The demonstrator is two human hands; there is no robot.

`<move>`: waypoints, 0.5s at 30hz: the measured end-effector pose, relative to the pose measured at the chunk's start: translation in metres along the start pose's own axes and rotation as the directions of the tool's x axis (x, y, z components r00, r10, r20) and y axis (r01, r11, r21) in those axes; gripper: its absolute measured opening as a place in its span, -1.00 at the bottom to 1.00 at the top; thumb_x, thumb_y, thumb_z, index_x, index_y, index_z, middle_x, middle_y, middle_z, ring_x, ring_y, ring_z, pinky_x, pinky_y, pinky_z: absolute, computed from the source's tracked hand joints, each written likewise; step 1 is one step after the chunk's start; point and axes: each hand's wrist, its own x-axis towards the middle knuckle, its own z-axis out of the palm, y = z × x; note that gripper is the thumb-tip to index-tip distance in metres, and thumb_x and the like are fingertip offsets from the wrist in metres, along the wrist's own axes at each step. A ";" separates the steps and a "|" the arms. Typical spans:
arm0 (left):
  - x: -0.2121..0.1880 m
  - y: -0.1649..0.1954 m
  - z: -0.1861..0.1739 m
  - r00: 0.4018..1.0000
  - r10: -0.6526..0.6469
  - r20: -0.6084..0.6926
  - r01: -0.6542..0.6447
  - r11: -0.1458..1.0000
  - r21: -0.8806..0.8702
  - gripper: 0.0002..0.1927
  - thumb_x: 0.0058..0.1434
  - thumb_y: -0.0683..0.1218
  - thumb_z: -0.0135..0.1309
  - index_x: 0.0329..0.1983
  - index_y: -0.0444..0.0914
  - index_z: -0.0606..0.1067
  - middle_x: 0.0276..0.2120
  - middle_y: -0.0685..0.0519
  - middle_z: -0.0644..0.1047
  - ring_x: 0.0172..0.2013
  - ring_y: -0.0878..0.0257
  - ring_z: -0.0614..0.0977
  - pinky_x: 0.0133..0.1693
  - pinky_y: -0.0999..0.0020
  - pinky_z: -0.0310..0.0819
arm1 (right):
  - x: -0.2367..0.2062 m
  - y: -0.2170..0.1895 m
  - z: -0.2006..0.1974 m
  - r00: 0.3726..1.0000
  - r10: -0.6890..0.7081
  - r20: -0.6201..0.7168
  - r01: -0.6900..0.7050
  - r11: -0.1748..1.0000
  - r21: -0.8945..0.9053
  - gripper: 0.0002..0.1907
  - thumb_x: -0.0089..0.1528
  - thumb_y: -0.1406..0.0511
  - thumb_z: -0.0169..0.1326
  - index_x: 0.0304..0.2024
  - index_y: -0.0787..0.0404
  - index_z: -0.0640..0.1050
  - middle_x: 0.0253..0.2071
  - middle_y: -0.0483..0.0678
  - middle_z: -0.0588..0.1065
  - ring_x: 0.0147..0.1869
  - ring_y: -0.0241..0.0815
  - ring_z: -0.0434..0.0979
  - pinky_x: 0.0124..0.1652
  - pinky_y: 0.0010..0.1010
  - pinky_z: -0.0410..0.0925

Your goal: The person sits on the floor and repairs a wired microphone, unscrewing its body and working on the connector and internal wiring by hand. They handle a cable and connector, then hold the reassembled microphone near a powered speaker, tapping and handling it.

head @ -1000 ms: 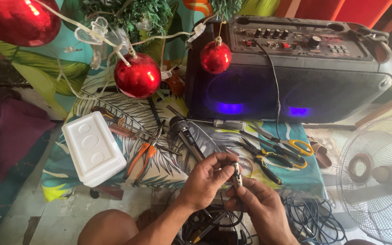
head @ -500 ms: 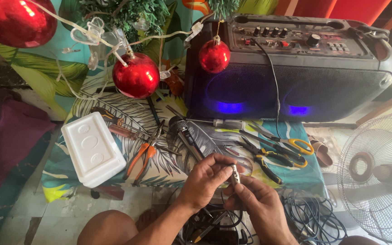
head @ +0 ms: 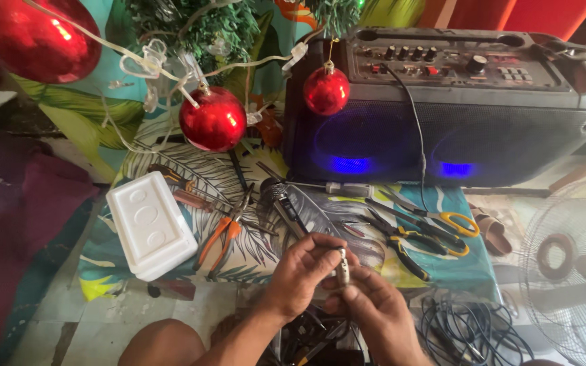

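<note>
Both of my hands meet at the lower middle of the head view over a small metal cable plug (head: 342, 266). My left hand (head: 300, 274) pinches its upper part with thumb and fingers. My right hand (head: 374, 312) grips its lower end from below. Just beyond my hands, a dark microphone (head: 286, 207) lies on the leaf-print cloth (head: 171, 163) of the table. Tangled black cables (head: 469, 332) lie under and to the right of my hands.
A big black speaker with blue lights (head: 442, 102) stands at the back. On the cloth lie orange-handled pliers (head: 225, 230), yellow-handled scissors (head: 435, 217), black pliers (head: 401, 244), a screwdriver (head: 337, 188) and a white foam box (head: 149, 224). Red baubles (head: 213, 118) hang above. A fan (head: 574, 271) stands right.
My hands have stayed together on the plug with only small finger shifts. Nothing else moved.
</note>
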 end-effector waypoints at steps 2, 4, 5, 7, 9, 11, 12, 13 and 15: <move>0.000 0.005 -0.012 0.997 0.078 0.026 -0.079 0.997 0.025 -0.79 0.39 -0.17 0.05 0.04 -0.34 0.48 -0.13 -0.08 0.64 -0.13 0.23 0.67 0.01 0.27 0.61 | 0.006 0.006 0.007 0.999 0.033 -0.005 -0.033 0.999 -0.022 -0.60 0.24 0.34 0.05 0.12 0.37 0.51 -0.15 0.07 0.64 -0.17 -0.16 0.67 -0.10 -0.28 0.56; -0.002 0.009 -0.024 0.993 0.112 0.022 -0.113 0.993 0.037 -0.80 0.40 -0.17 0.05 0.04 -0.35 0.48 -0.13 -0.11 0.65 -0.14 0.21 0.66 0.00 0.27 0.59 | 0.015 0.011 0.014 0.999 0.049 0.023 -0.048 0.998 -0.052 -0.68 0.28 0.33 0.05 0.01 0.44 0.54 -0.17 0.12 0.67 -0.17 -0.14 0.69 -0.09 -0.25 0.58; -0.002 0.011 -0.030 0.994 0.108 0.005 -0.108 0.993 0.038 -0.80 0.39 -0.17 0.05 0.03 -0.34 0.48 -0.13 -0.12 0.65 -0.15 0.21 0.66 -0.01 0.27 0.59 | 0.019 0.014 0.018 0.998 0.051 0.021 -0.050 0.998 -0.050 -0.69 0.28 0.33 0.05 -0.01 0.43 0.54 -0.17 0.12 0.67 -0.19 -0.15 0.69 -0.10 -0.26 0.57; -0.003 0.014 -0.041 0.996 0.087 -0.026 -0.087 0.996 0.029 -0.80 0.38 -0.17 0.05 0.01 -0.34 0.47 -0.13 -0.14 0.65 -0.15 0.20 0.67 -0.02 0.27 0.59 | 0.027 0.021 0.026 0.998 0.054 0.021 -0.053 0.998 -0.046 -0.72 0.29 0.32 0.06 -0.04 0.41 0.56 -0.19 0.11 0.67 -0.23 -0.16 0.67 -0.13 -0.28 0.56; -0.002 0.017 -0.051 0.997 0.055 -0.057 -0.055 0.998 0.005 -0.81 0.36 -0.15 0.05 -0.01 -0.32 0.47 -0.14 -0.14 0.65 -0.13 0.20 0.69 -0.01 0.27 0.60 | 0.035 0.027 0.034 0.997 0.074 0.013 -0.073 0.996 -0.053 -0.72 0.28 0.31 0.06 -0.04 0.38 0.57 -0.21 0.09 0.67 -0.24 -0.18 0.67 -0.15 -0.28 0.57; -0.001 0.019 -0.063 0.996 0.044 -0.081 -0.043 0.999 0.014 -0.80 0.34 -0.15 0.04 -0.01 -0.32 0.47 -0.14 -0.13 0.65 -0.13 0.20 0.70 -0.01 0.26 0.61 | 0.044 0.033 0.042 0.996 0.089 0.004 -0.088 0.993 -0.077 -0.72 0.28 0.30 0.07 -0.05 0.37 0.57 -0.22 0.07 0.67 -0.25 -0.20 0.67 -0.16 -0.30 0.57; 0.000 0.020 -0.068 0.995 0.037 -0.092 -0.036 0.999 0.016 -0.79 0.34 -0.15 0.04 -0.01 -0.32 0.47 -0.14 -0.13 0.65 -0.13 0.20 0.71 -0.01 0.26 0.62 | 0.048 0.035 0.045 0.996 0.094 -0.003 -0.094 0.991 -0.099 -0.72 0.28 0.30 0.07 -0.05 0.38 0.58 -0.22 0.06 0.67 -0.25 -0.20 0.67 -0.16 -0.31 0.57; 0.000 0.019 -0.074 0.995 0.046 -0.092 -0.044 0.999 0.019 -0.79 0.35 -0.14 0.03 0.00 -0.33 0.47 -0.14 -0.13 0.65 -0.14 0.20 0.70 -0.01 0.26 0.61 | 0.052 0.037 0.048 0.995 0.098 -0.011 -0.099 0.987 -0.123 -0.72 0.28 0.29 0.07 -0.06 0.38 0.58 -0.23 0.05 0.67 -0.25 -0.21 0.66 -0.17 -0.33 0.56; 0.002 0.018 -0.084 0.994 0.063 -0.088 -0.061 0.998 0.023 -0.78 0.37 -0.14 0.03 0.01 -0.34 0.47 -0.13 -0.13 0.65 -0.16 0.21 0.68 -0.02 0.27 0.60 | 0.060 0.040 0.053 0.993 0.119 -0.012 -0.120 0.986 -0.119 -0.72 0.29 0.29 0.06 -0.05 0.37 0.58 -0.23 0.05 0.66 -0.26 -0.21 0.66 -0.17 -0.34 0.55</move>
